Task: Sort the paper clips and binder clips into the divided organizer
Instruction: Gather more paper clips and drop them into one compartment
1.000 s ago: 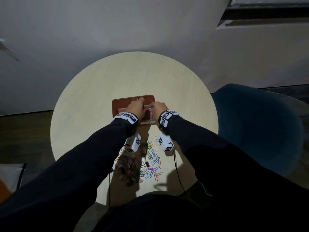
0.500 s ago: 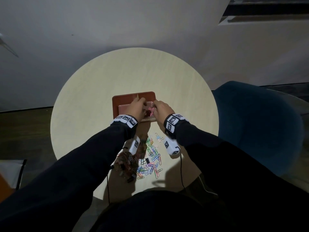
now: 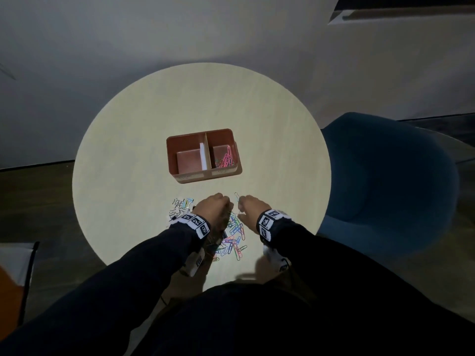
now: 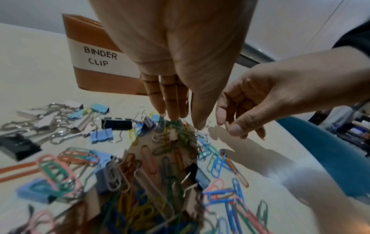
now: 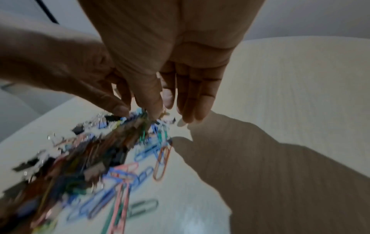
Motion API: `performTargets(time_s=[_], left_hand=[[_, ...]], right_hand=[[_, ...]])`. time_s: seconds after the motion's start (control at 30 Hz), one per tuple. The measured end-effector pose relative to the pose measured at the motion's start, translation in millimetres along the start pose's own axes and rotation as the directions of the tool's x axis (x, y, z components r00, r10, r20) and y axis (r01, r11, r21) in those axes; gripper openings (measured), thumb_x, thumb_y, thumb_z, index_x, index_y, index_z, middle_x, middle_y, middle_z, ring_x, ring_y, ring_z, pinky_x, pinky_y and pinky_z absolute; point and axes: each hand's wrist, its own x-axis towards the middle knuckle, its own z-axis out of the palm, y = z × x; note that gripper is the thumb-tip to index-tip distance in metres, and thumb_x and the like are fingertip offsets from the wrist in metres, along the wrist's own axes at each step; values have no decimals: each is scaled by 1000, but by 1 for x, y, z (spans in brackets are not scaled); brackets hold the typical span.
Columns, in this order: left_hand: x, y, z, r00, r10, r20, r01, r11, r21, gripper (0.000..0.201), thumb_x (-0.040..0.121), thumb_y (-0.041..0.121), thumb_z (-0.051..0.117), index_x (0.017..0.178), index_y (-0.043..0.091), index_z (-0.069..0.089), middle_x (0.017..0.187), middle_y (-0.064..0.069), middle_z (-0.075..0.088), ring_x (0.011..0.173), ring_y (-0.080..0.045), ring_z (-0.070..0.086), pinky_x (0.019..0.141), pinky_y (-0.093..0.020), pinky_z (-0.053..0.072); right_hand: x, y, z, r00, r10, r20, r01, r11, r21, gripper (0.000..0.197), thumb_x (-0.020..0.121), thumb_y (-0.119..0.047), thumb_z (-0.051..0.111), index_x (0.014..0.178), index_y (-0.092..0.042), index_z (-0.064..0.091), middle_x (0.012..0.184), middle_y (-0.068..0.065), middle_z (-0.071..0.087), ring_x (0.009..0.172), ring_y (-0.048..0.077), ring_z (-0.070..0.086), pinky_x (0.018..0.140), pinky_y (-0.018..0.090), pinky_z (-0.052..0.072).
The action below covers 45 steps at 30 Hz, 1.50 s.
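From the head view, your left hand and right hand sit over the paper clips, near the brown divided organizer.

At your left wrist, extended fingertips reach the pile beside binder clips.

At your right wrist, blur hides any grasp.

One round table carries everything. One brown organizer stands on it, split into two compartments by one white divider. Its left compartment holds no clips; its right compartment holds a small bunch of paper clips, mostly pink, too tangled to count. Nearer than the organizer lies one mixed heap: several dozen coloured paper clips and roughly ten or more binder clips, exact numbers unclear. Two hands reach into it, the left hand and the right hand. One blue chair stands right of the table.
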Motion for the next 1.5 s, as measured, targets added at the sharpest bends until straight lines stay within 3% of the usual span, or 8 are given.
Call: performTargets(time_s=[0.17, 0.33, 0.63, 0.9, 1.13, 1.33, 1.4, 1.5], left_hand=[[-2, -2, 25, 997, 50, 55, -52, 998, 41, 48, 82, 15, 65, 129, 15, 55, 123, -9, 52, 112, -30, 55, 89, -41, 50], [-2, 0, 45, 999, 28, 26, -30, 997, 76, 56, 76, 20, 72, 128, 14, 51, 122, -11, 50, 109, -32, 54, 82, -42, 51], [-5, -2, 53, 999, -27, 20, 26, 999, 30, 34, 84, 22, 66, 114, 18, 52, 103, -9, 51, 88, -31, 57, 68, -37, 49], [-4, -14, 48, 995, -55, 84, 60, 996, -59, 4, 89, 17, 52, 91, 21, 52, 93, -4, 64, 88, -28, 62, 66, -33, 47], [-13, -26, 41, 995, -86, 57, 92, 989, -112, 27, 97, 17, 46, 120, 21, 60, 106, -11, 69, 96, -31, 64, 78, -34, 49], [-25, -34, 38, 994, -104, 21, 106, 980, -171, 45, 95, 16, 44, 138, 30, 41, 105, -15, 67, 90, -33, 64, 78, -37, 50], [-27, -35, 38, 993, -112, 35, 116, 981, -157, 36, 94, 20, 44, 129, 27, 45, 101, -13, 65, 89, -32, 63, 79, -37, 49], [-28, -38, 41, 998, -59, -21, 56, 992, -114, 24, 94, 33, 34, 89, 20, 53, 90, -13, 64, 83, -32, 61, 79, -43, 48]], right_hand=[[-13, 11, 30, 996, 11, 88, -6, 998, -64, 43, 91, -27, 65, 125, -9, 48, 128, 12, 47, 110, 34, 57, 86, 40, 46], [-19, 13, 50, 999, -15, 49, 16, 1000, -21, 54, 86, -23, 70, 130, -6, 43, 130, 13, 41, 117, 32, 49, 81, 35, 40], [-15, 11, 57, 999, -36, 16, 36, 999, 9, 57, 85, -20, 73, 130, -7, 40, 127, 13, 40, 116, 33, 48, 77, 32, 35], [-5, 6, 60, 999, -48, -6, 48, 999, 2, 45, 89, -20, 68, 125, -8, 44, 126, 13, 43, 113, 32, 50, 72, 31, 33], [0, 3, 61, 999, -47, 23, 48, 997, -54, 27, 96, -14, 57, 120, -5, 48, 122, 15, 43, 112, 35, 49, 72, 36, 36], [-2, 7, 57, 999, -46, 29, 48, 997, -67, 26, 96, -7, 51, 122, -6, 46, 123, 14, 44, 112, 35, 51, 71, 36, 35], [-3, 8, 56, 999, -42, 21, 43, 998, -52, 29, 96, -10, 53, 124, -9, 44, 124, 13, 44, 113, 34, 51, 73, 37, 39], [-8, 7, 57, 997, -73, 35, 74, 996, -56, 52, 90, -29, 66, 131, -12, 39, 128, 11, 42, 117, 31, 47, 79, 38, 44]])
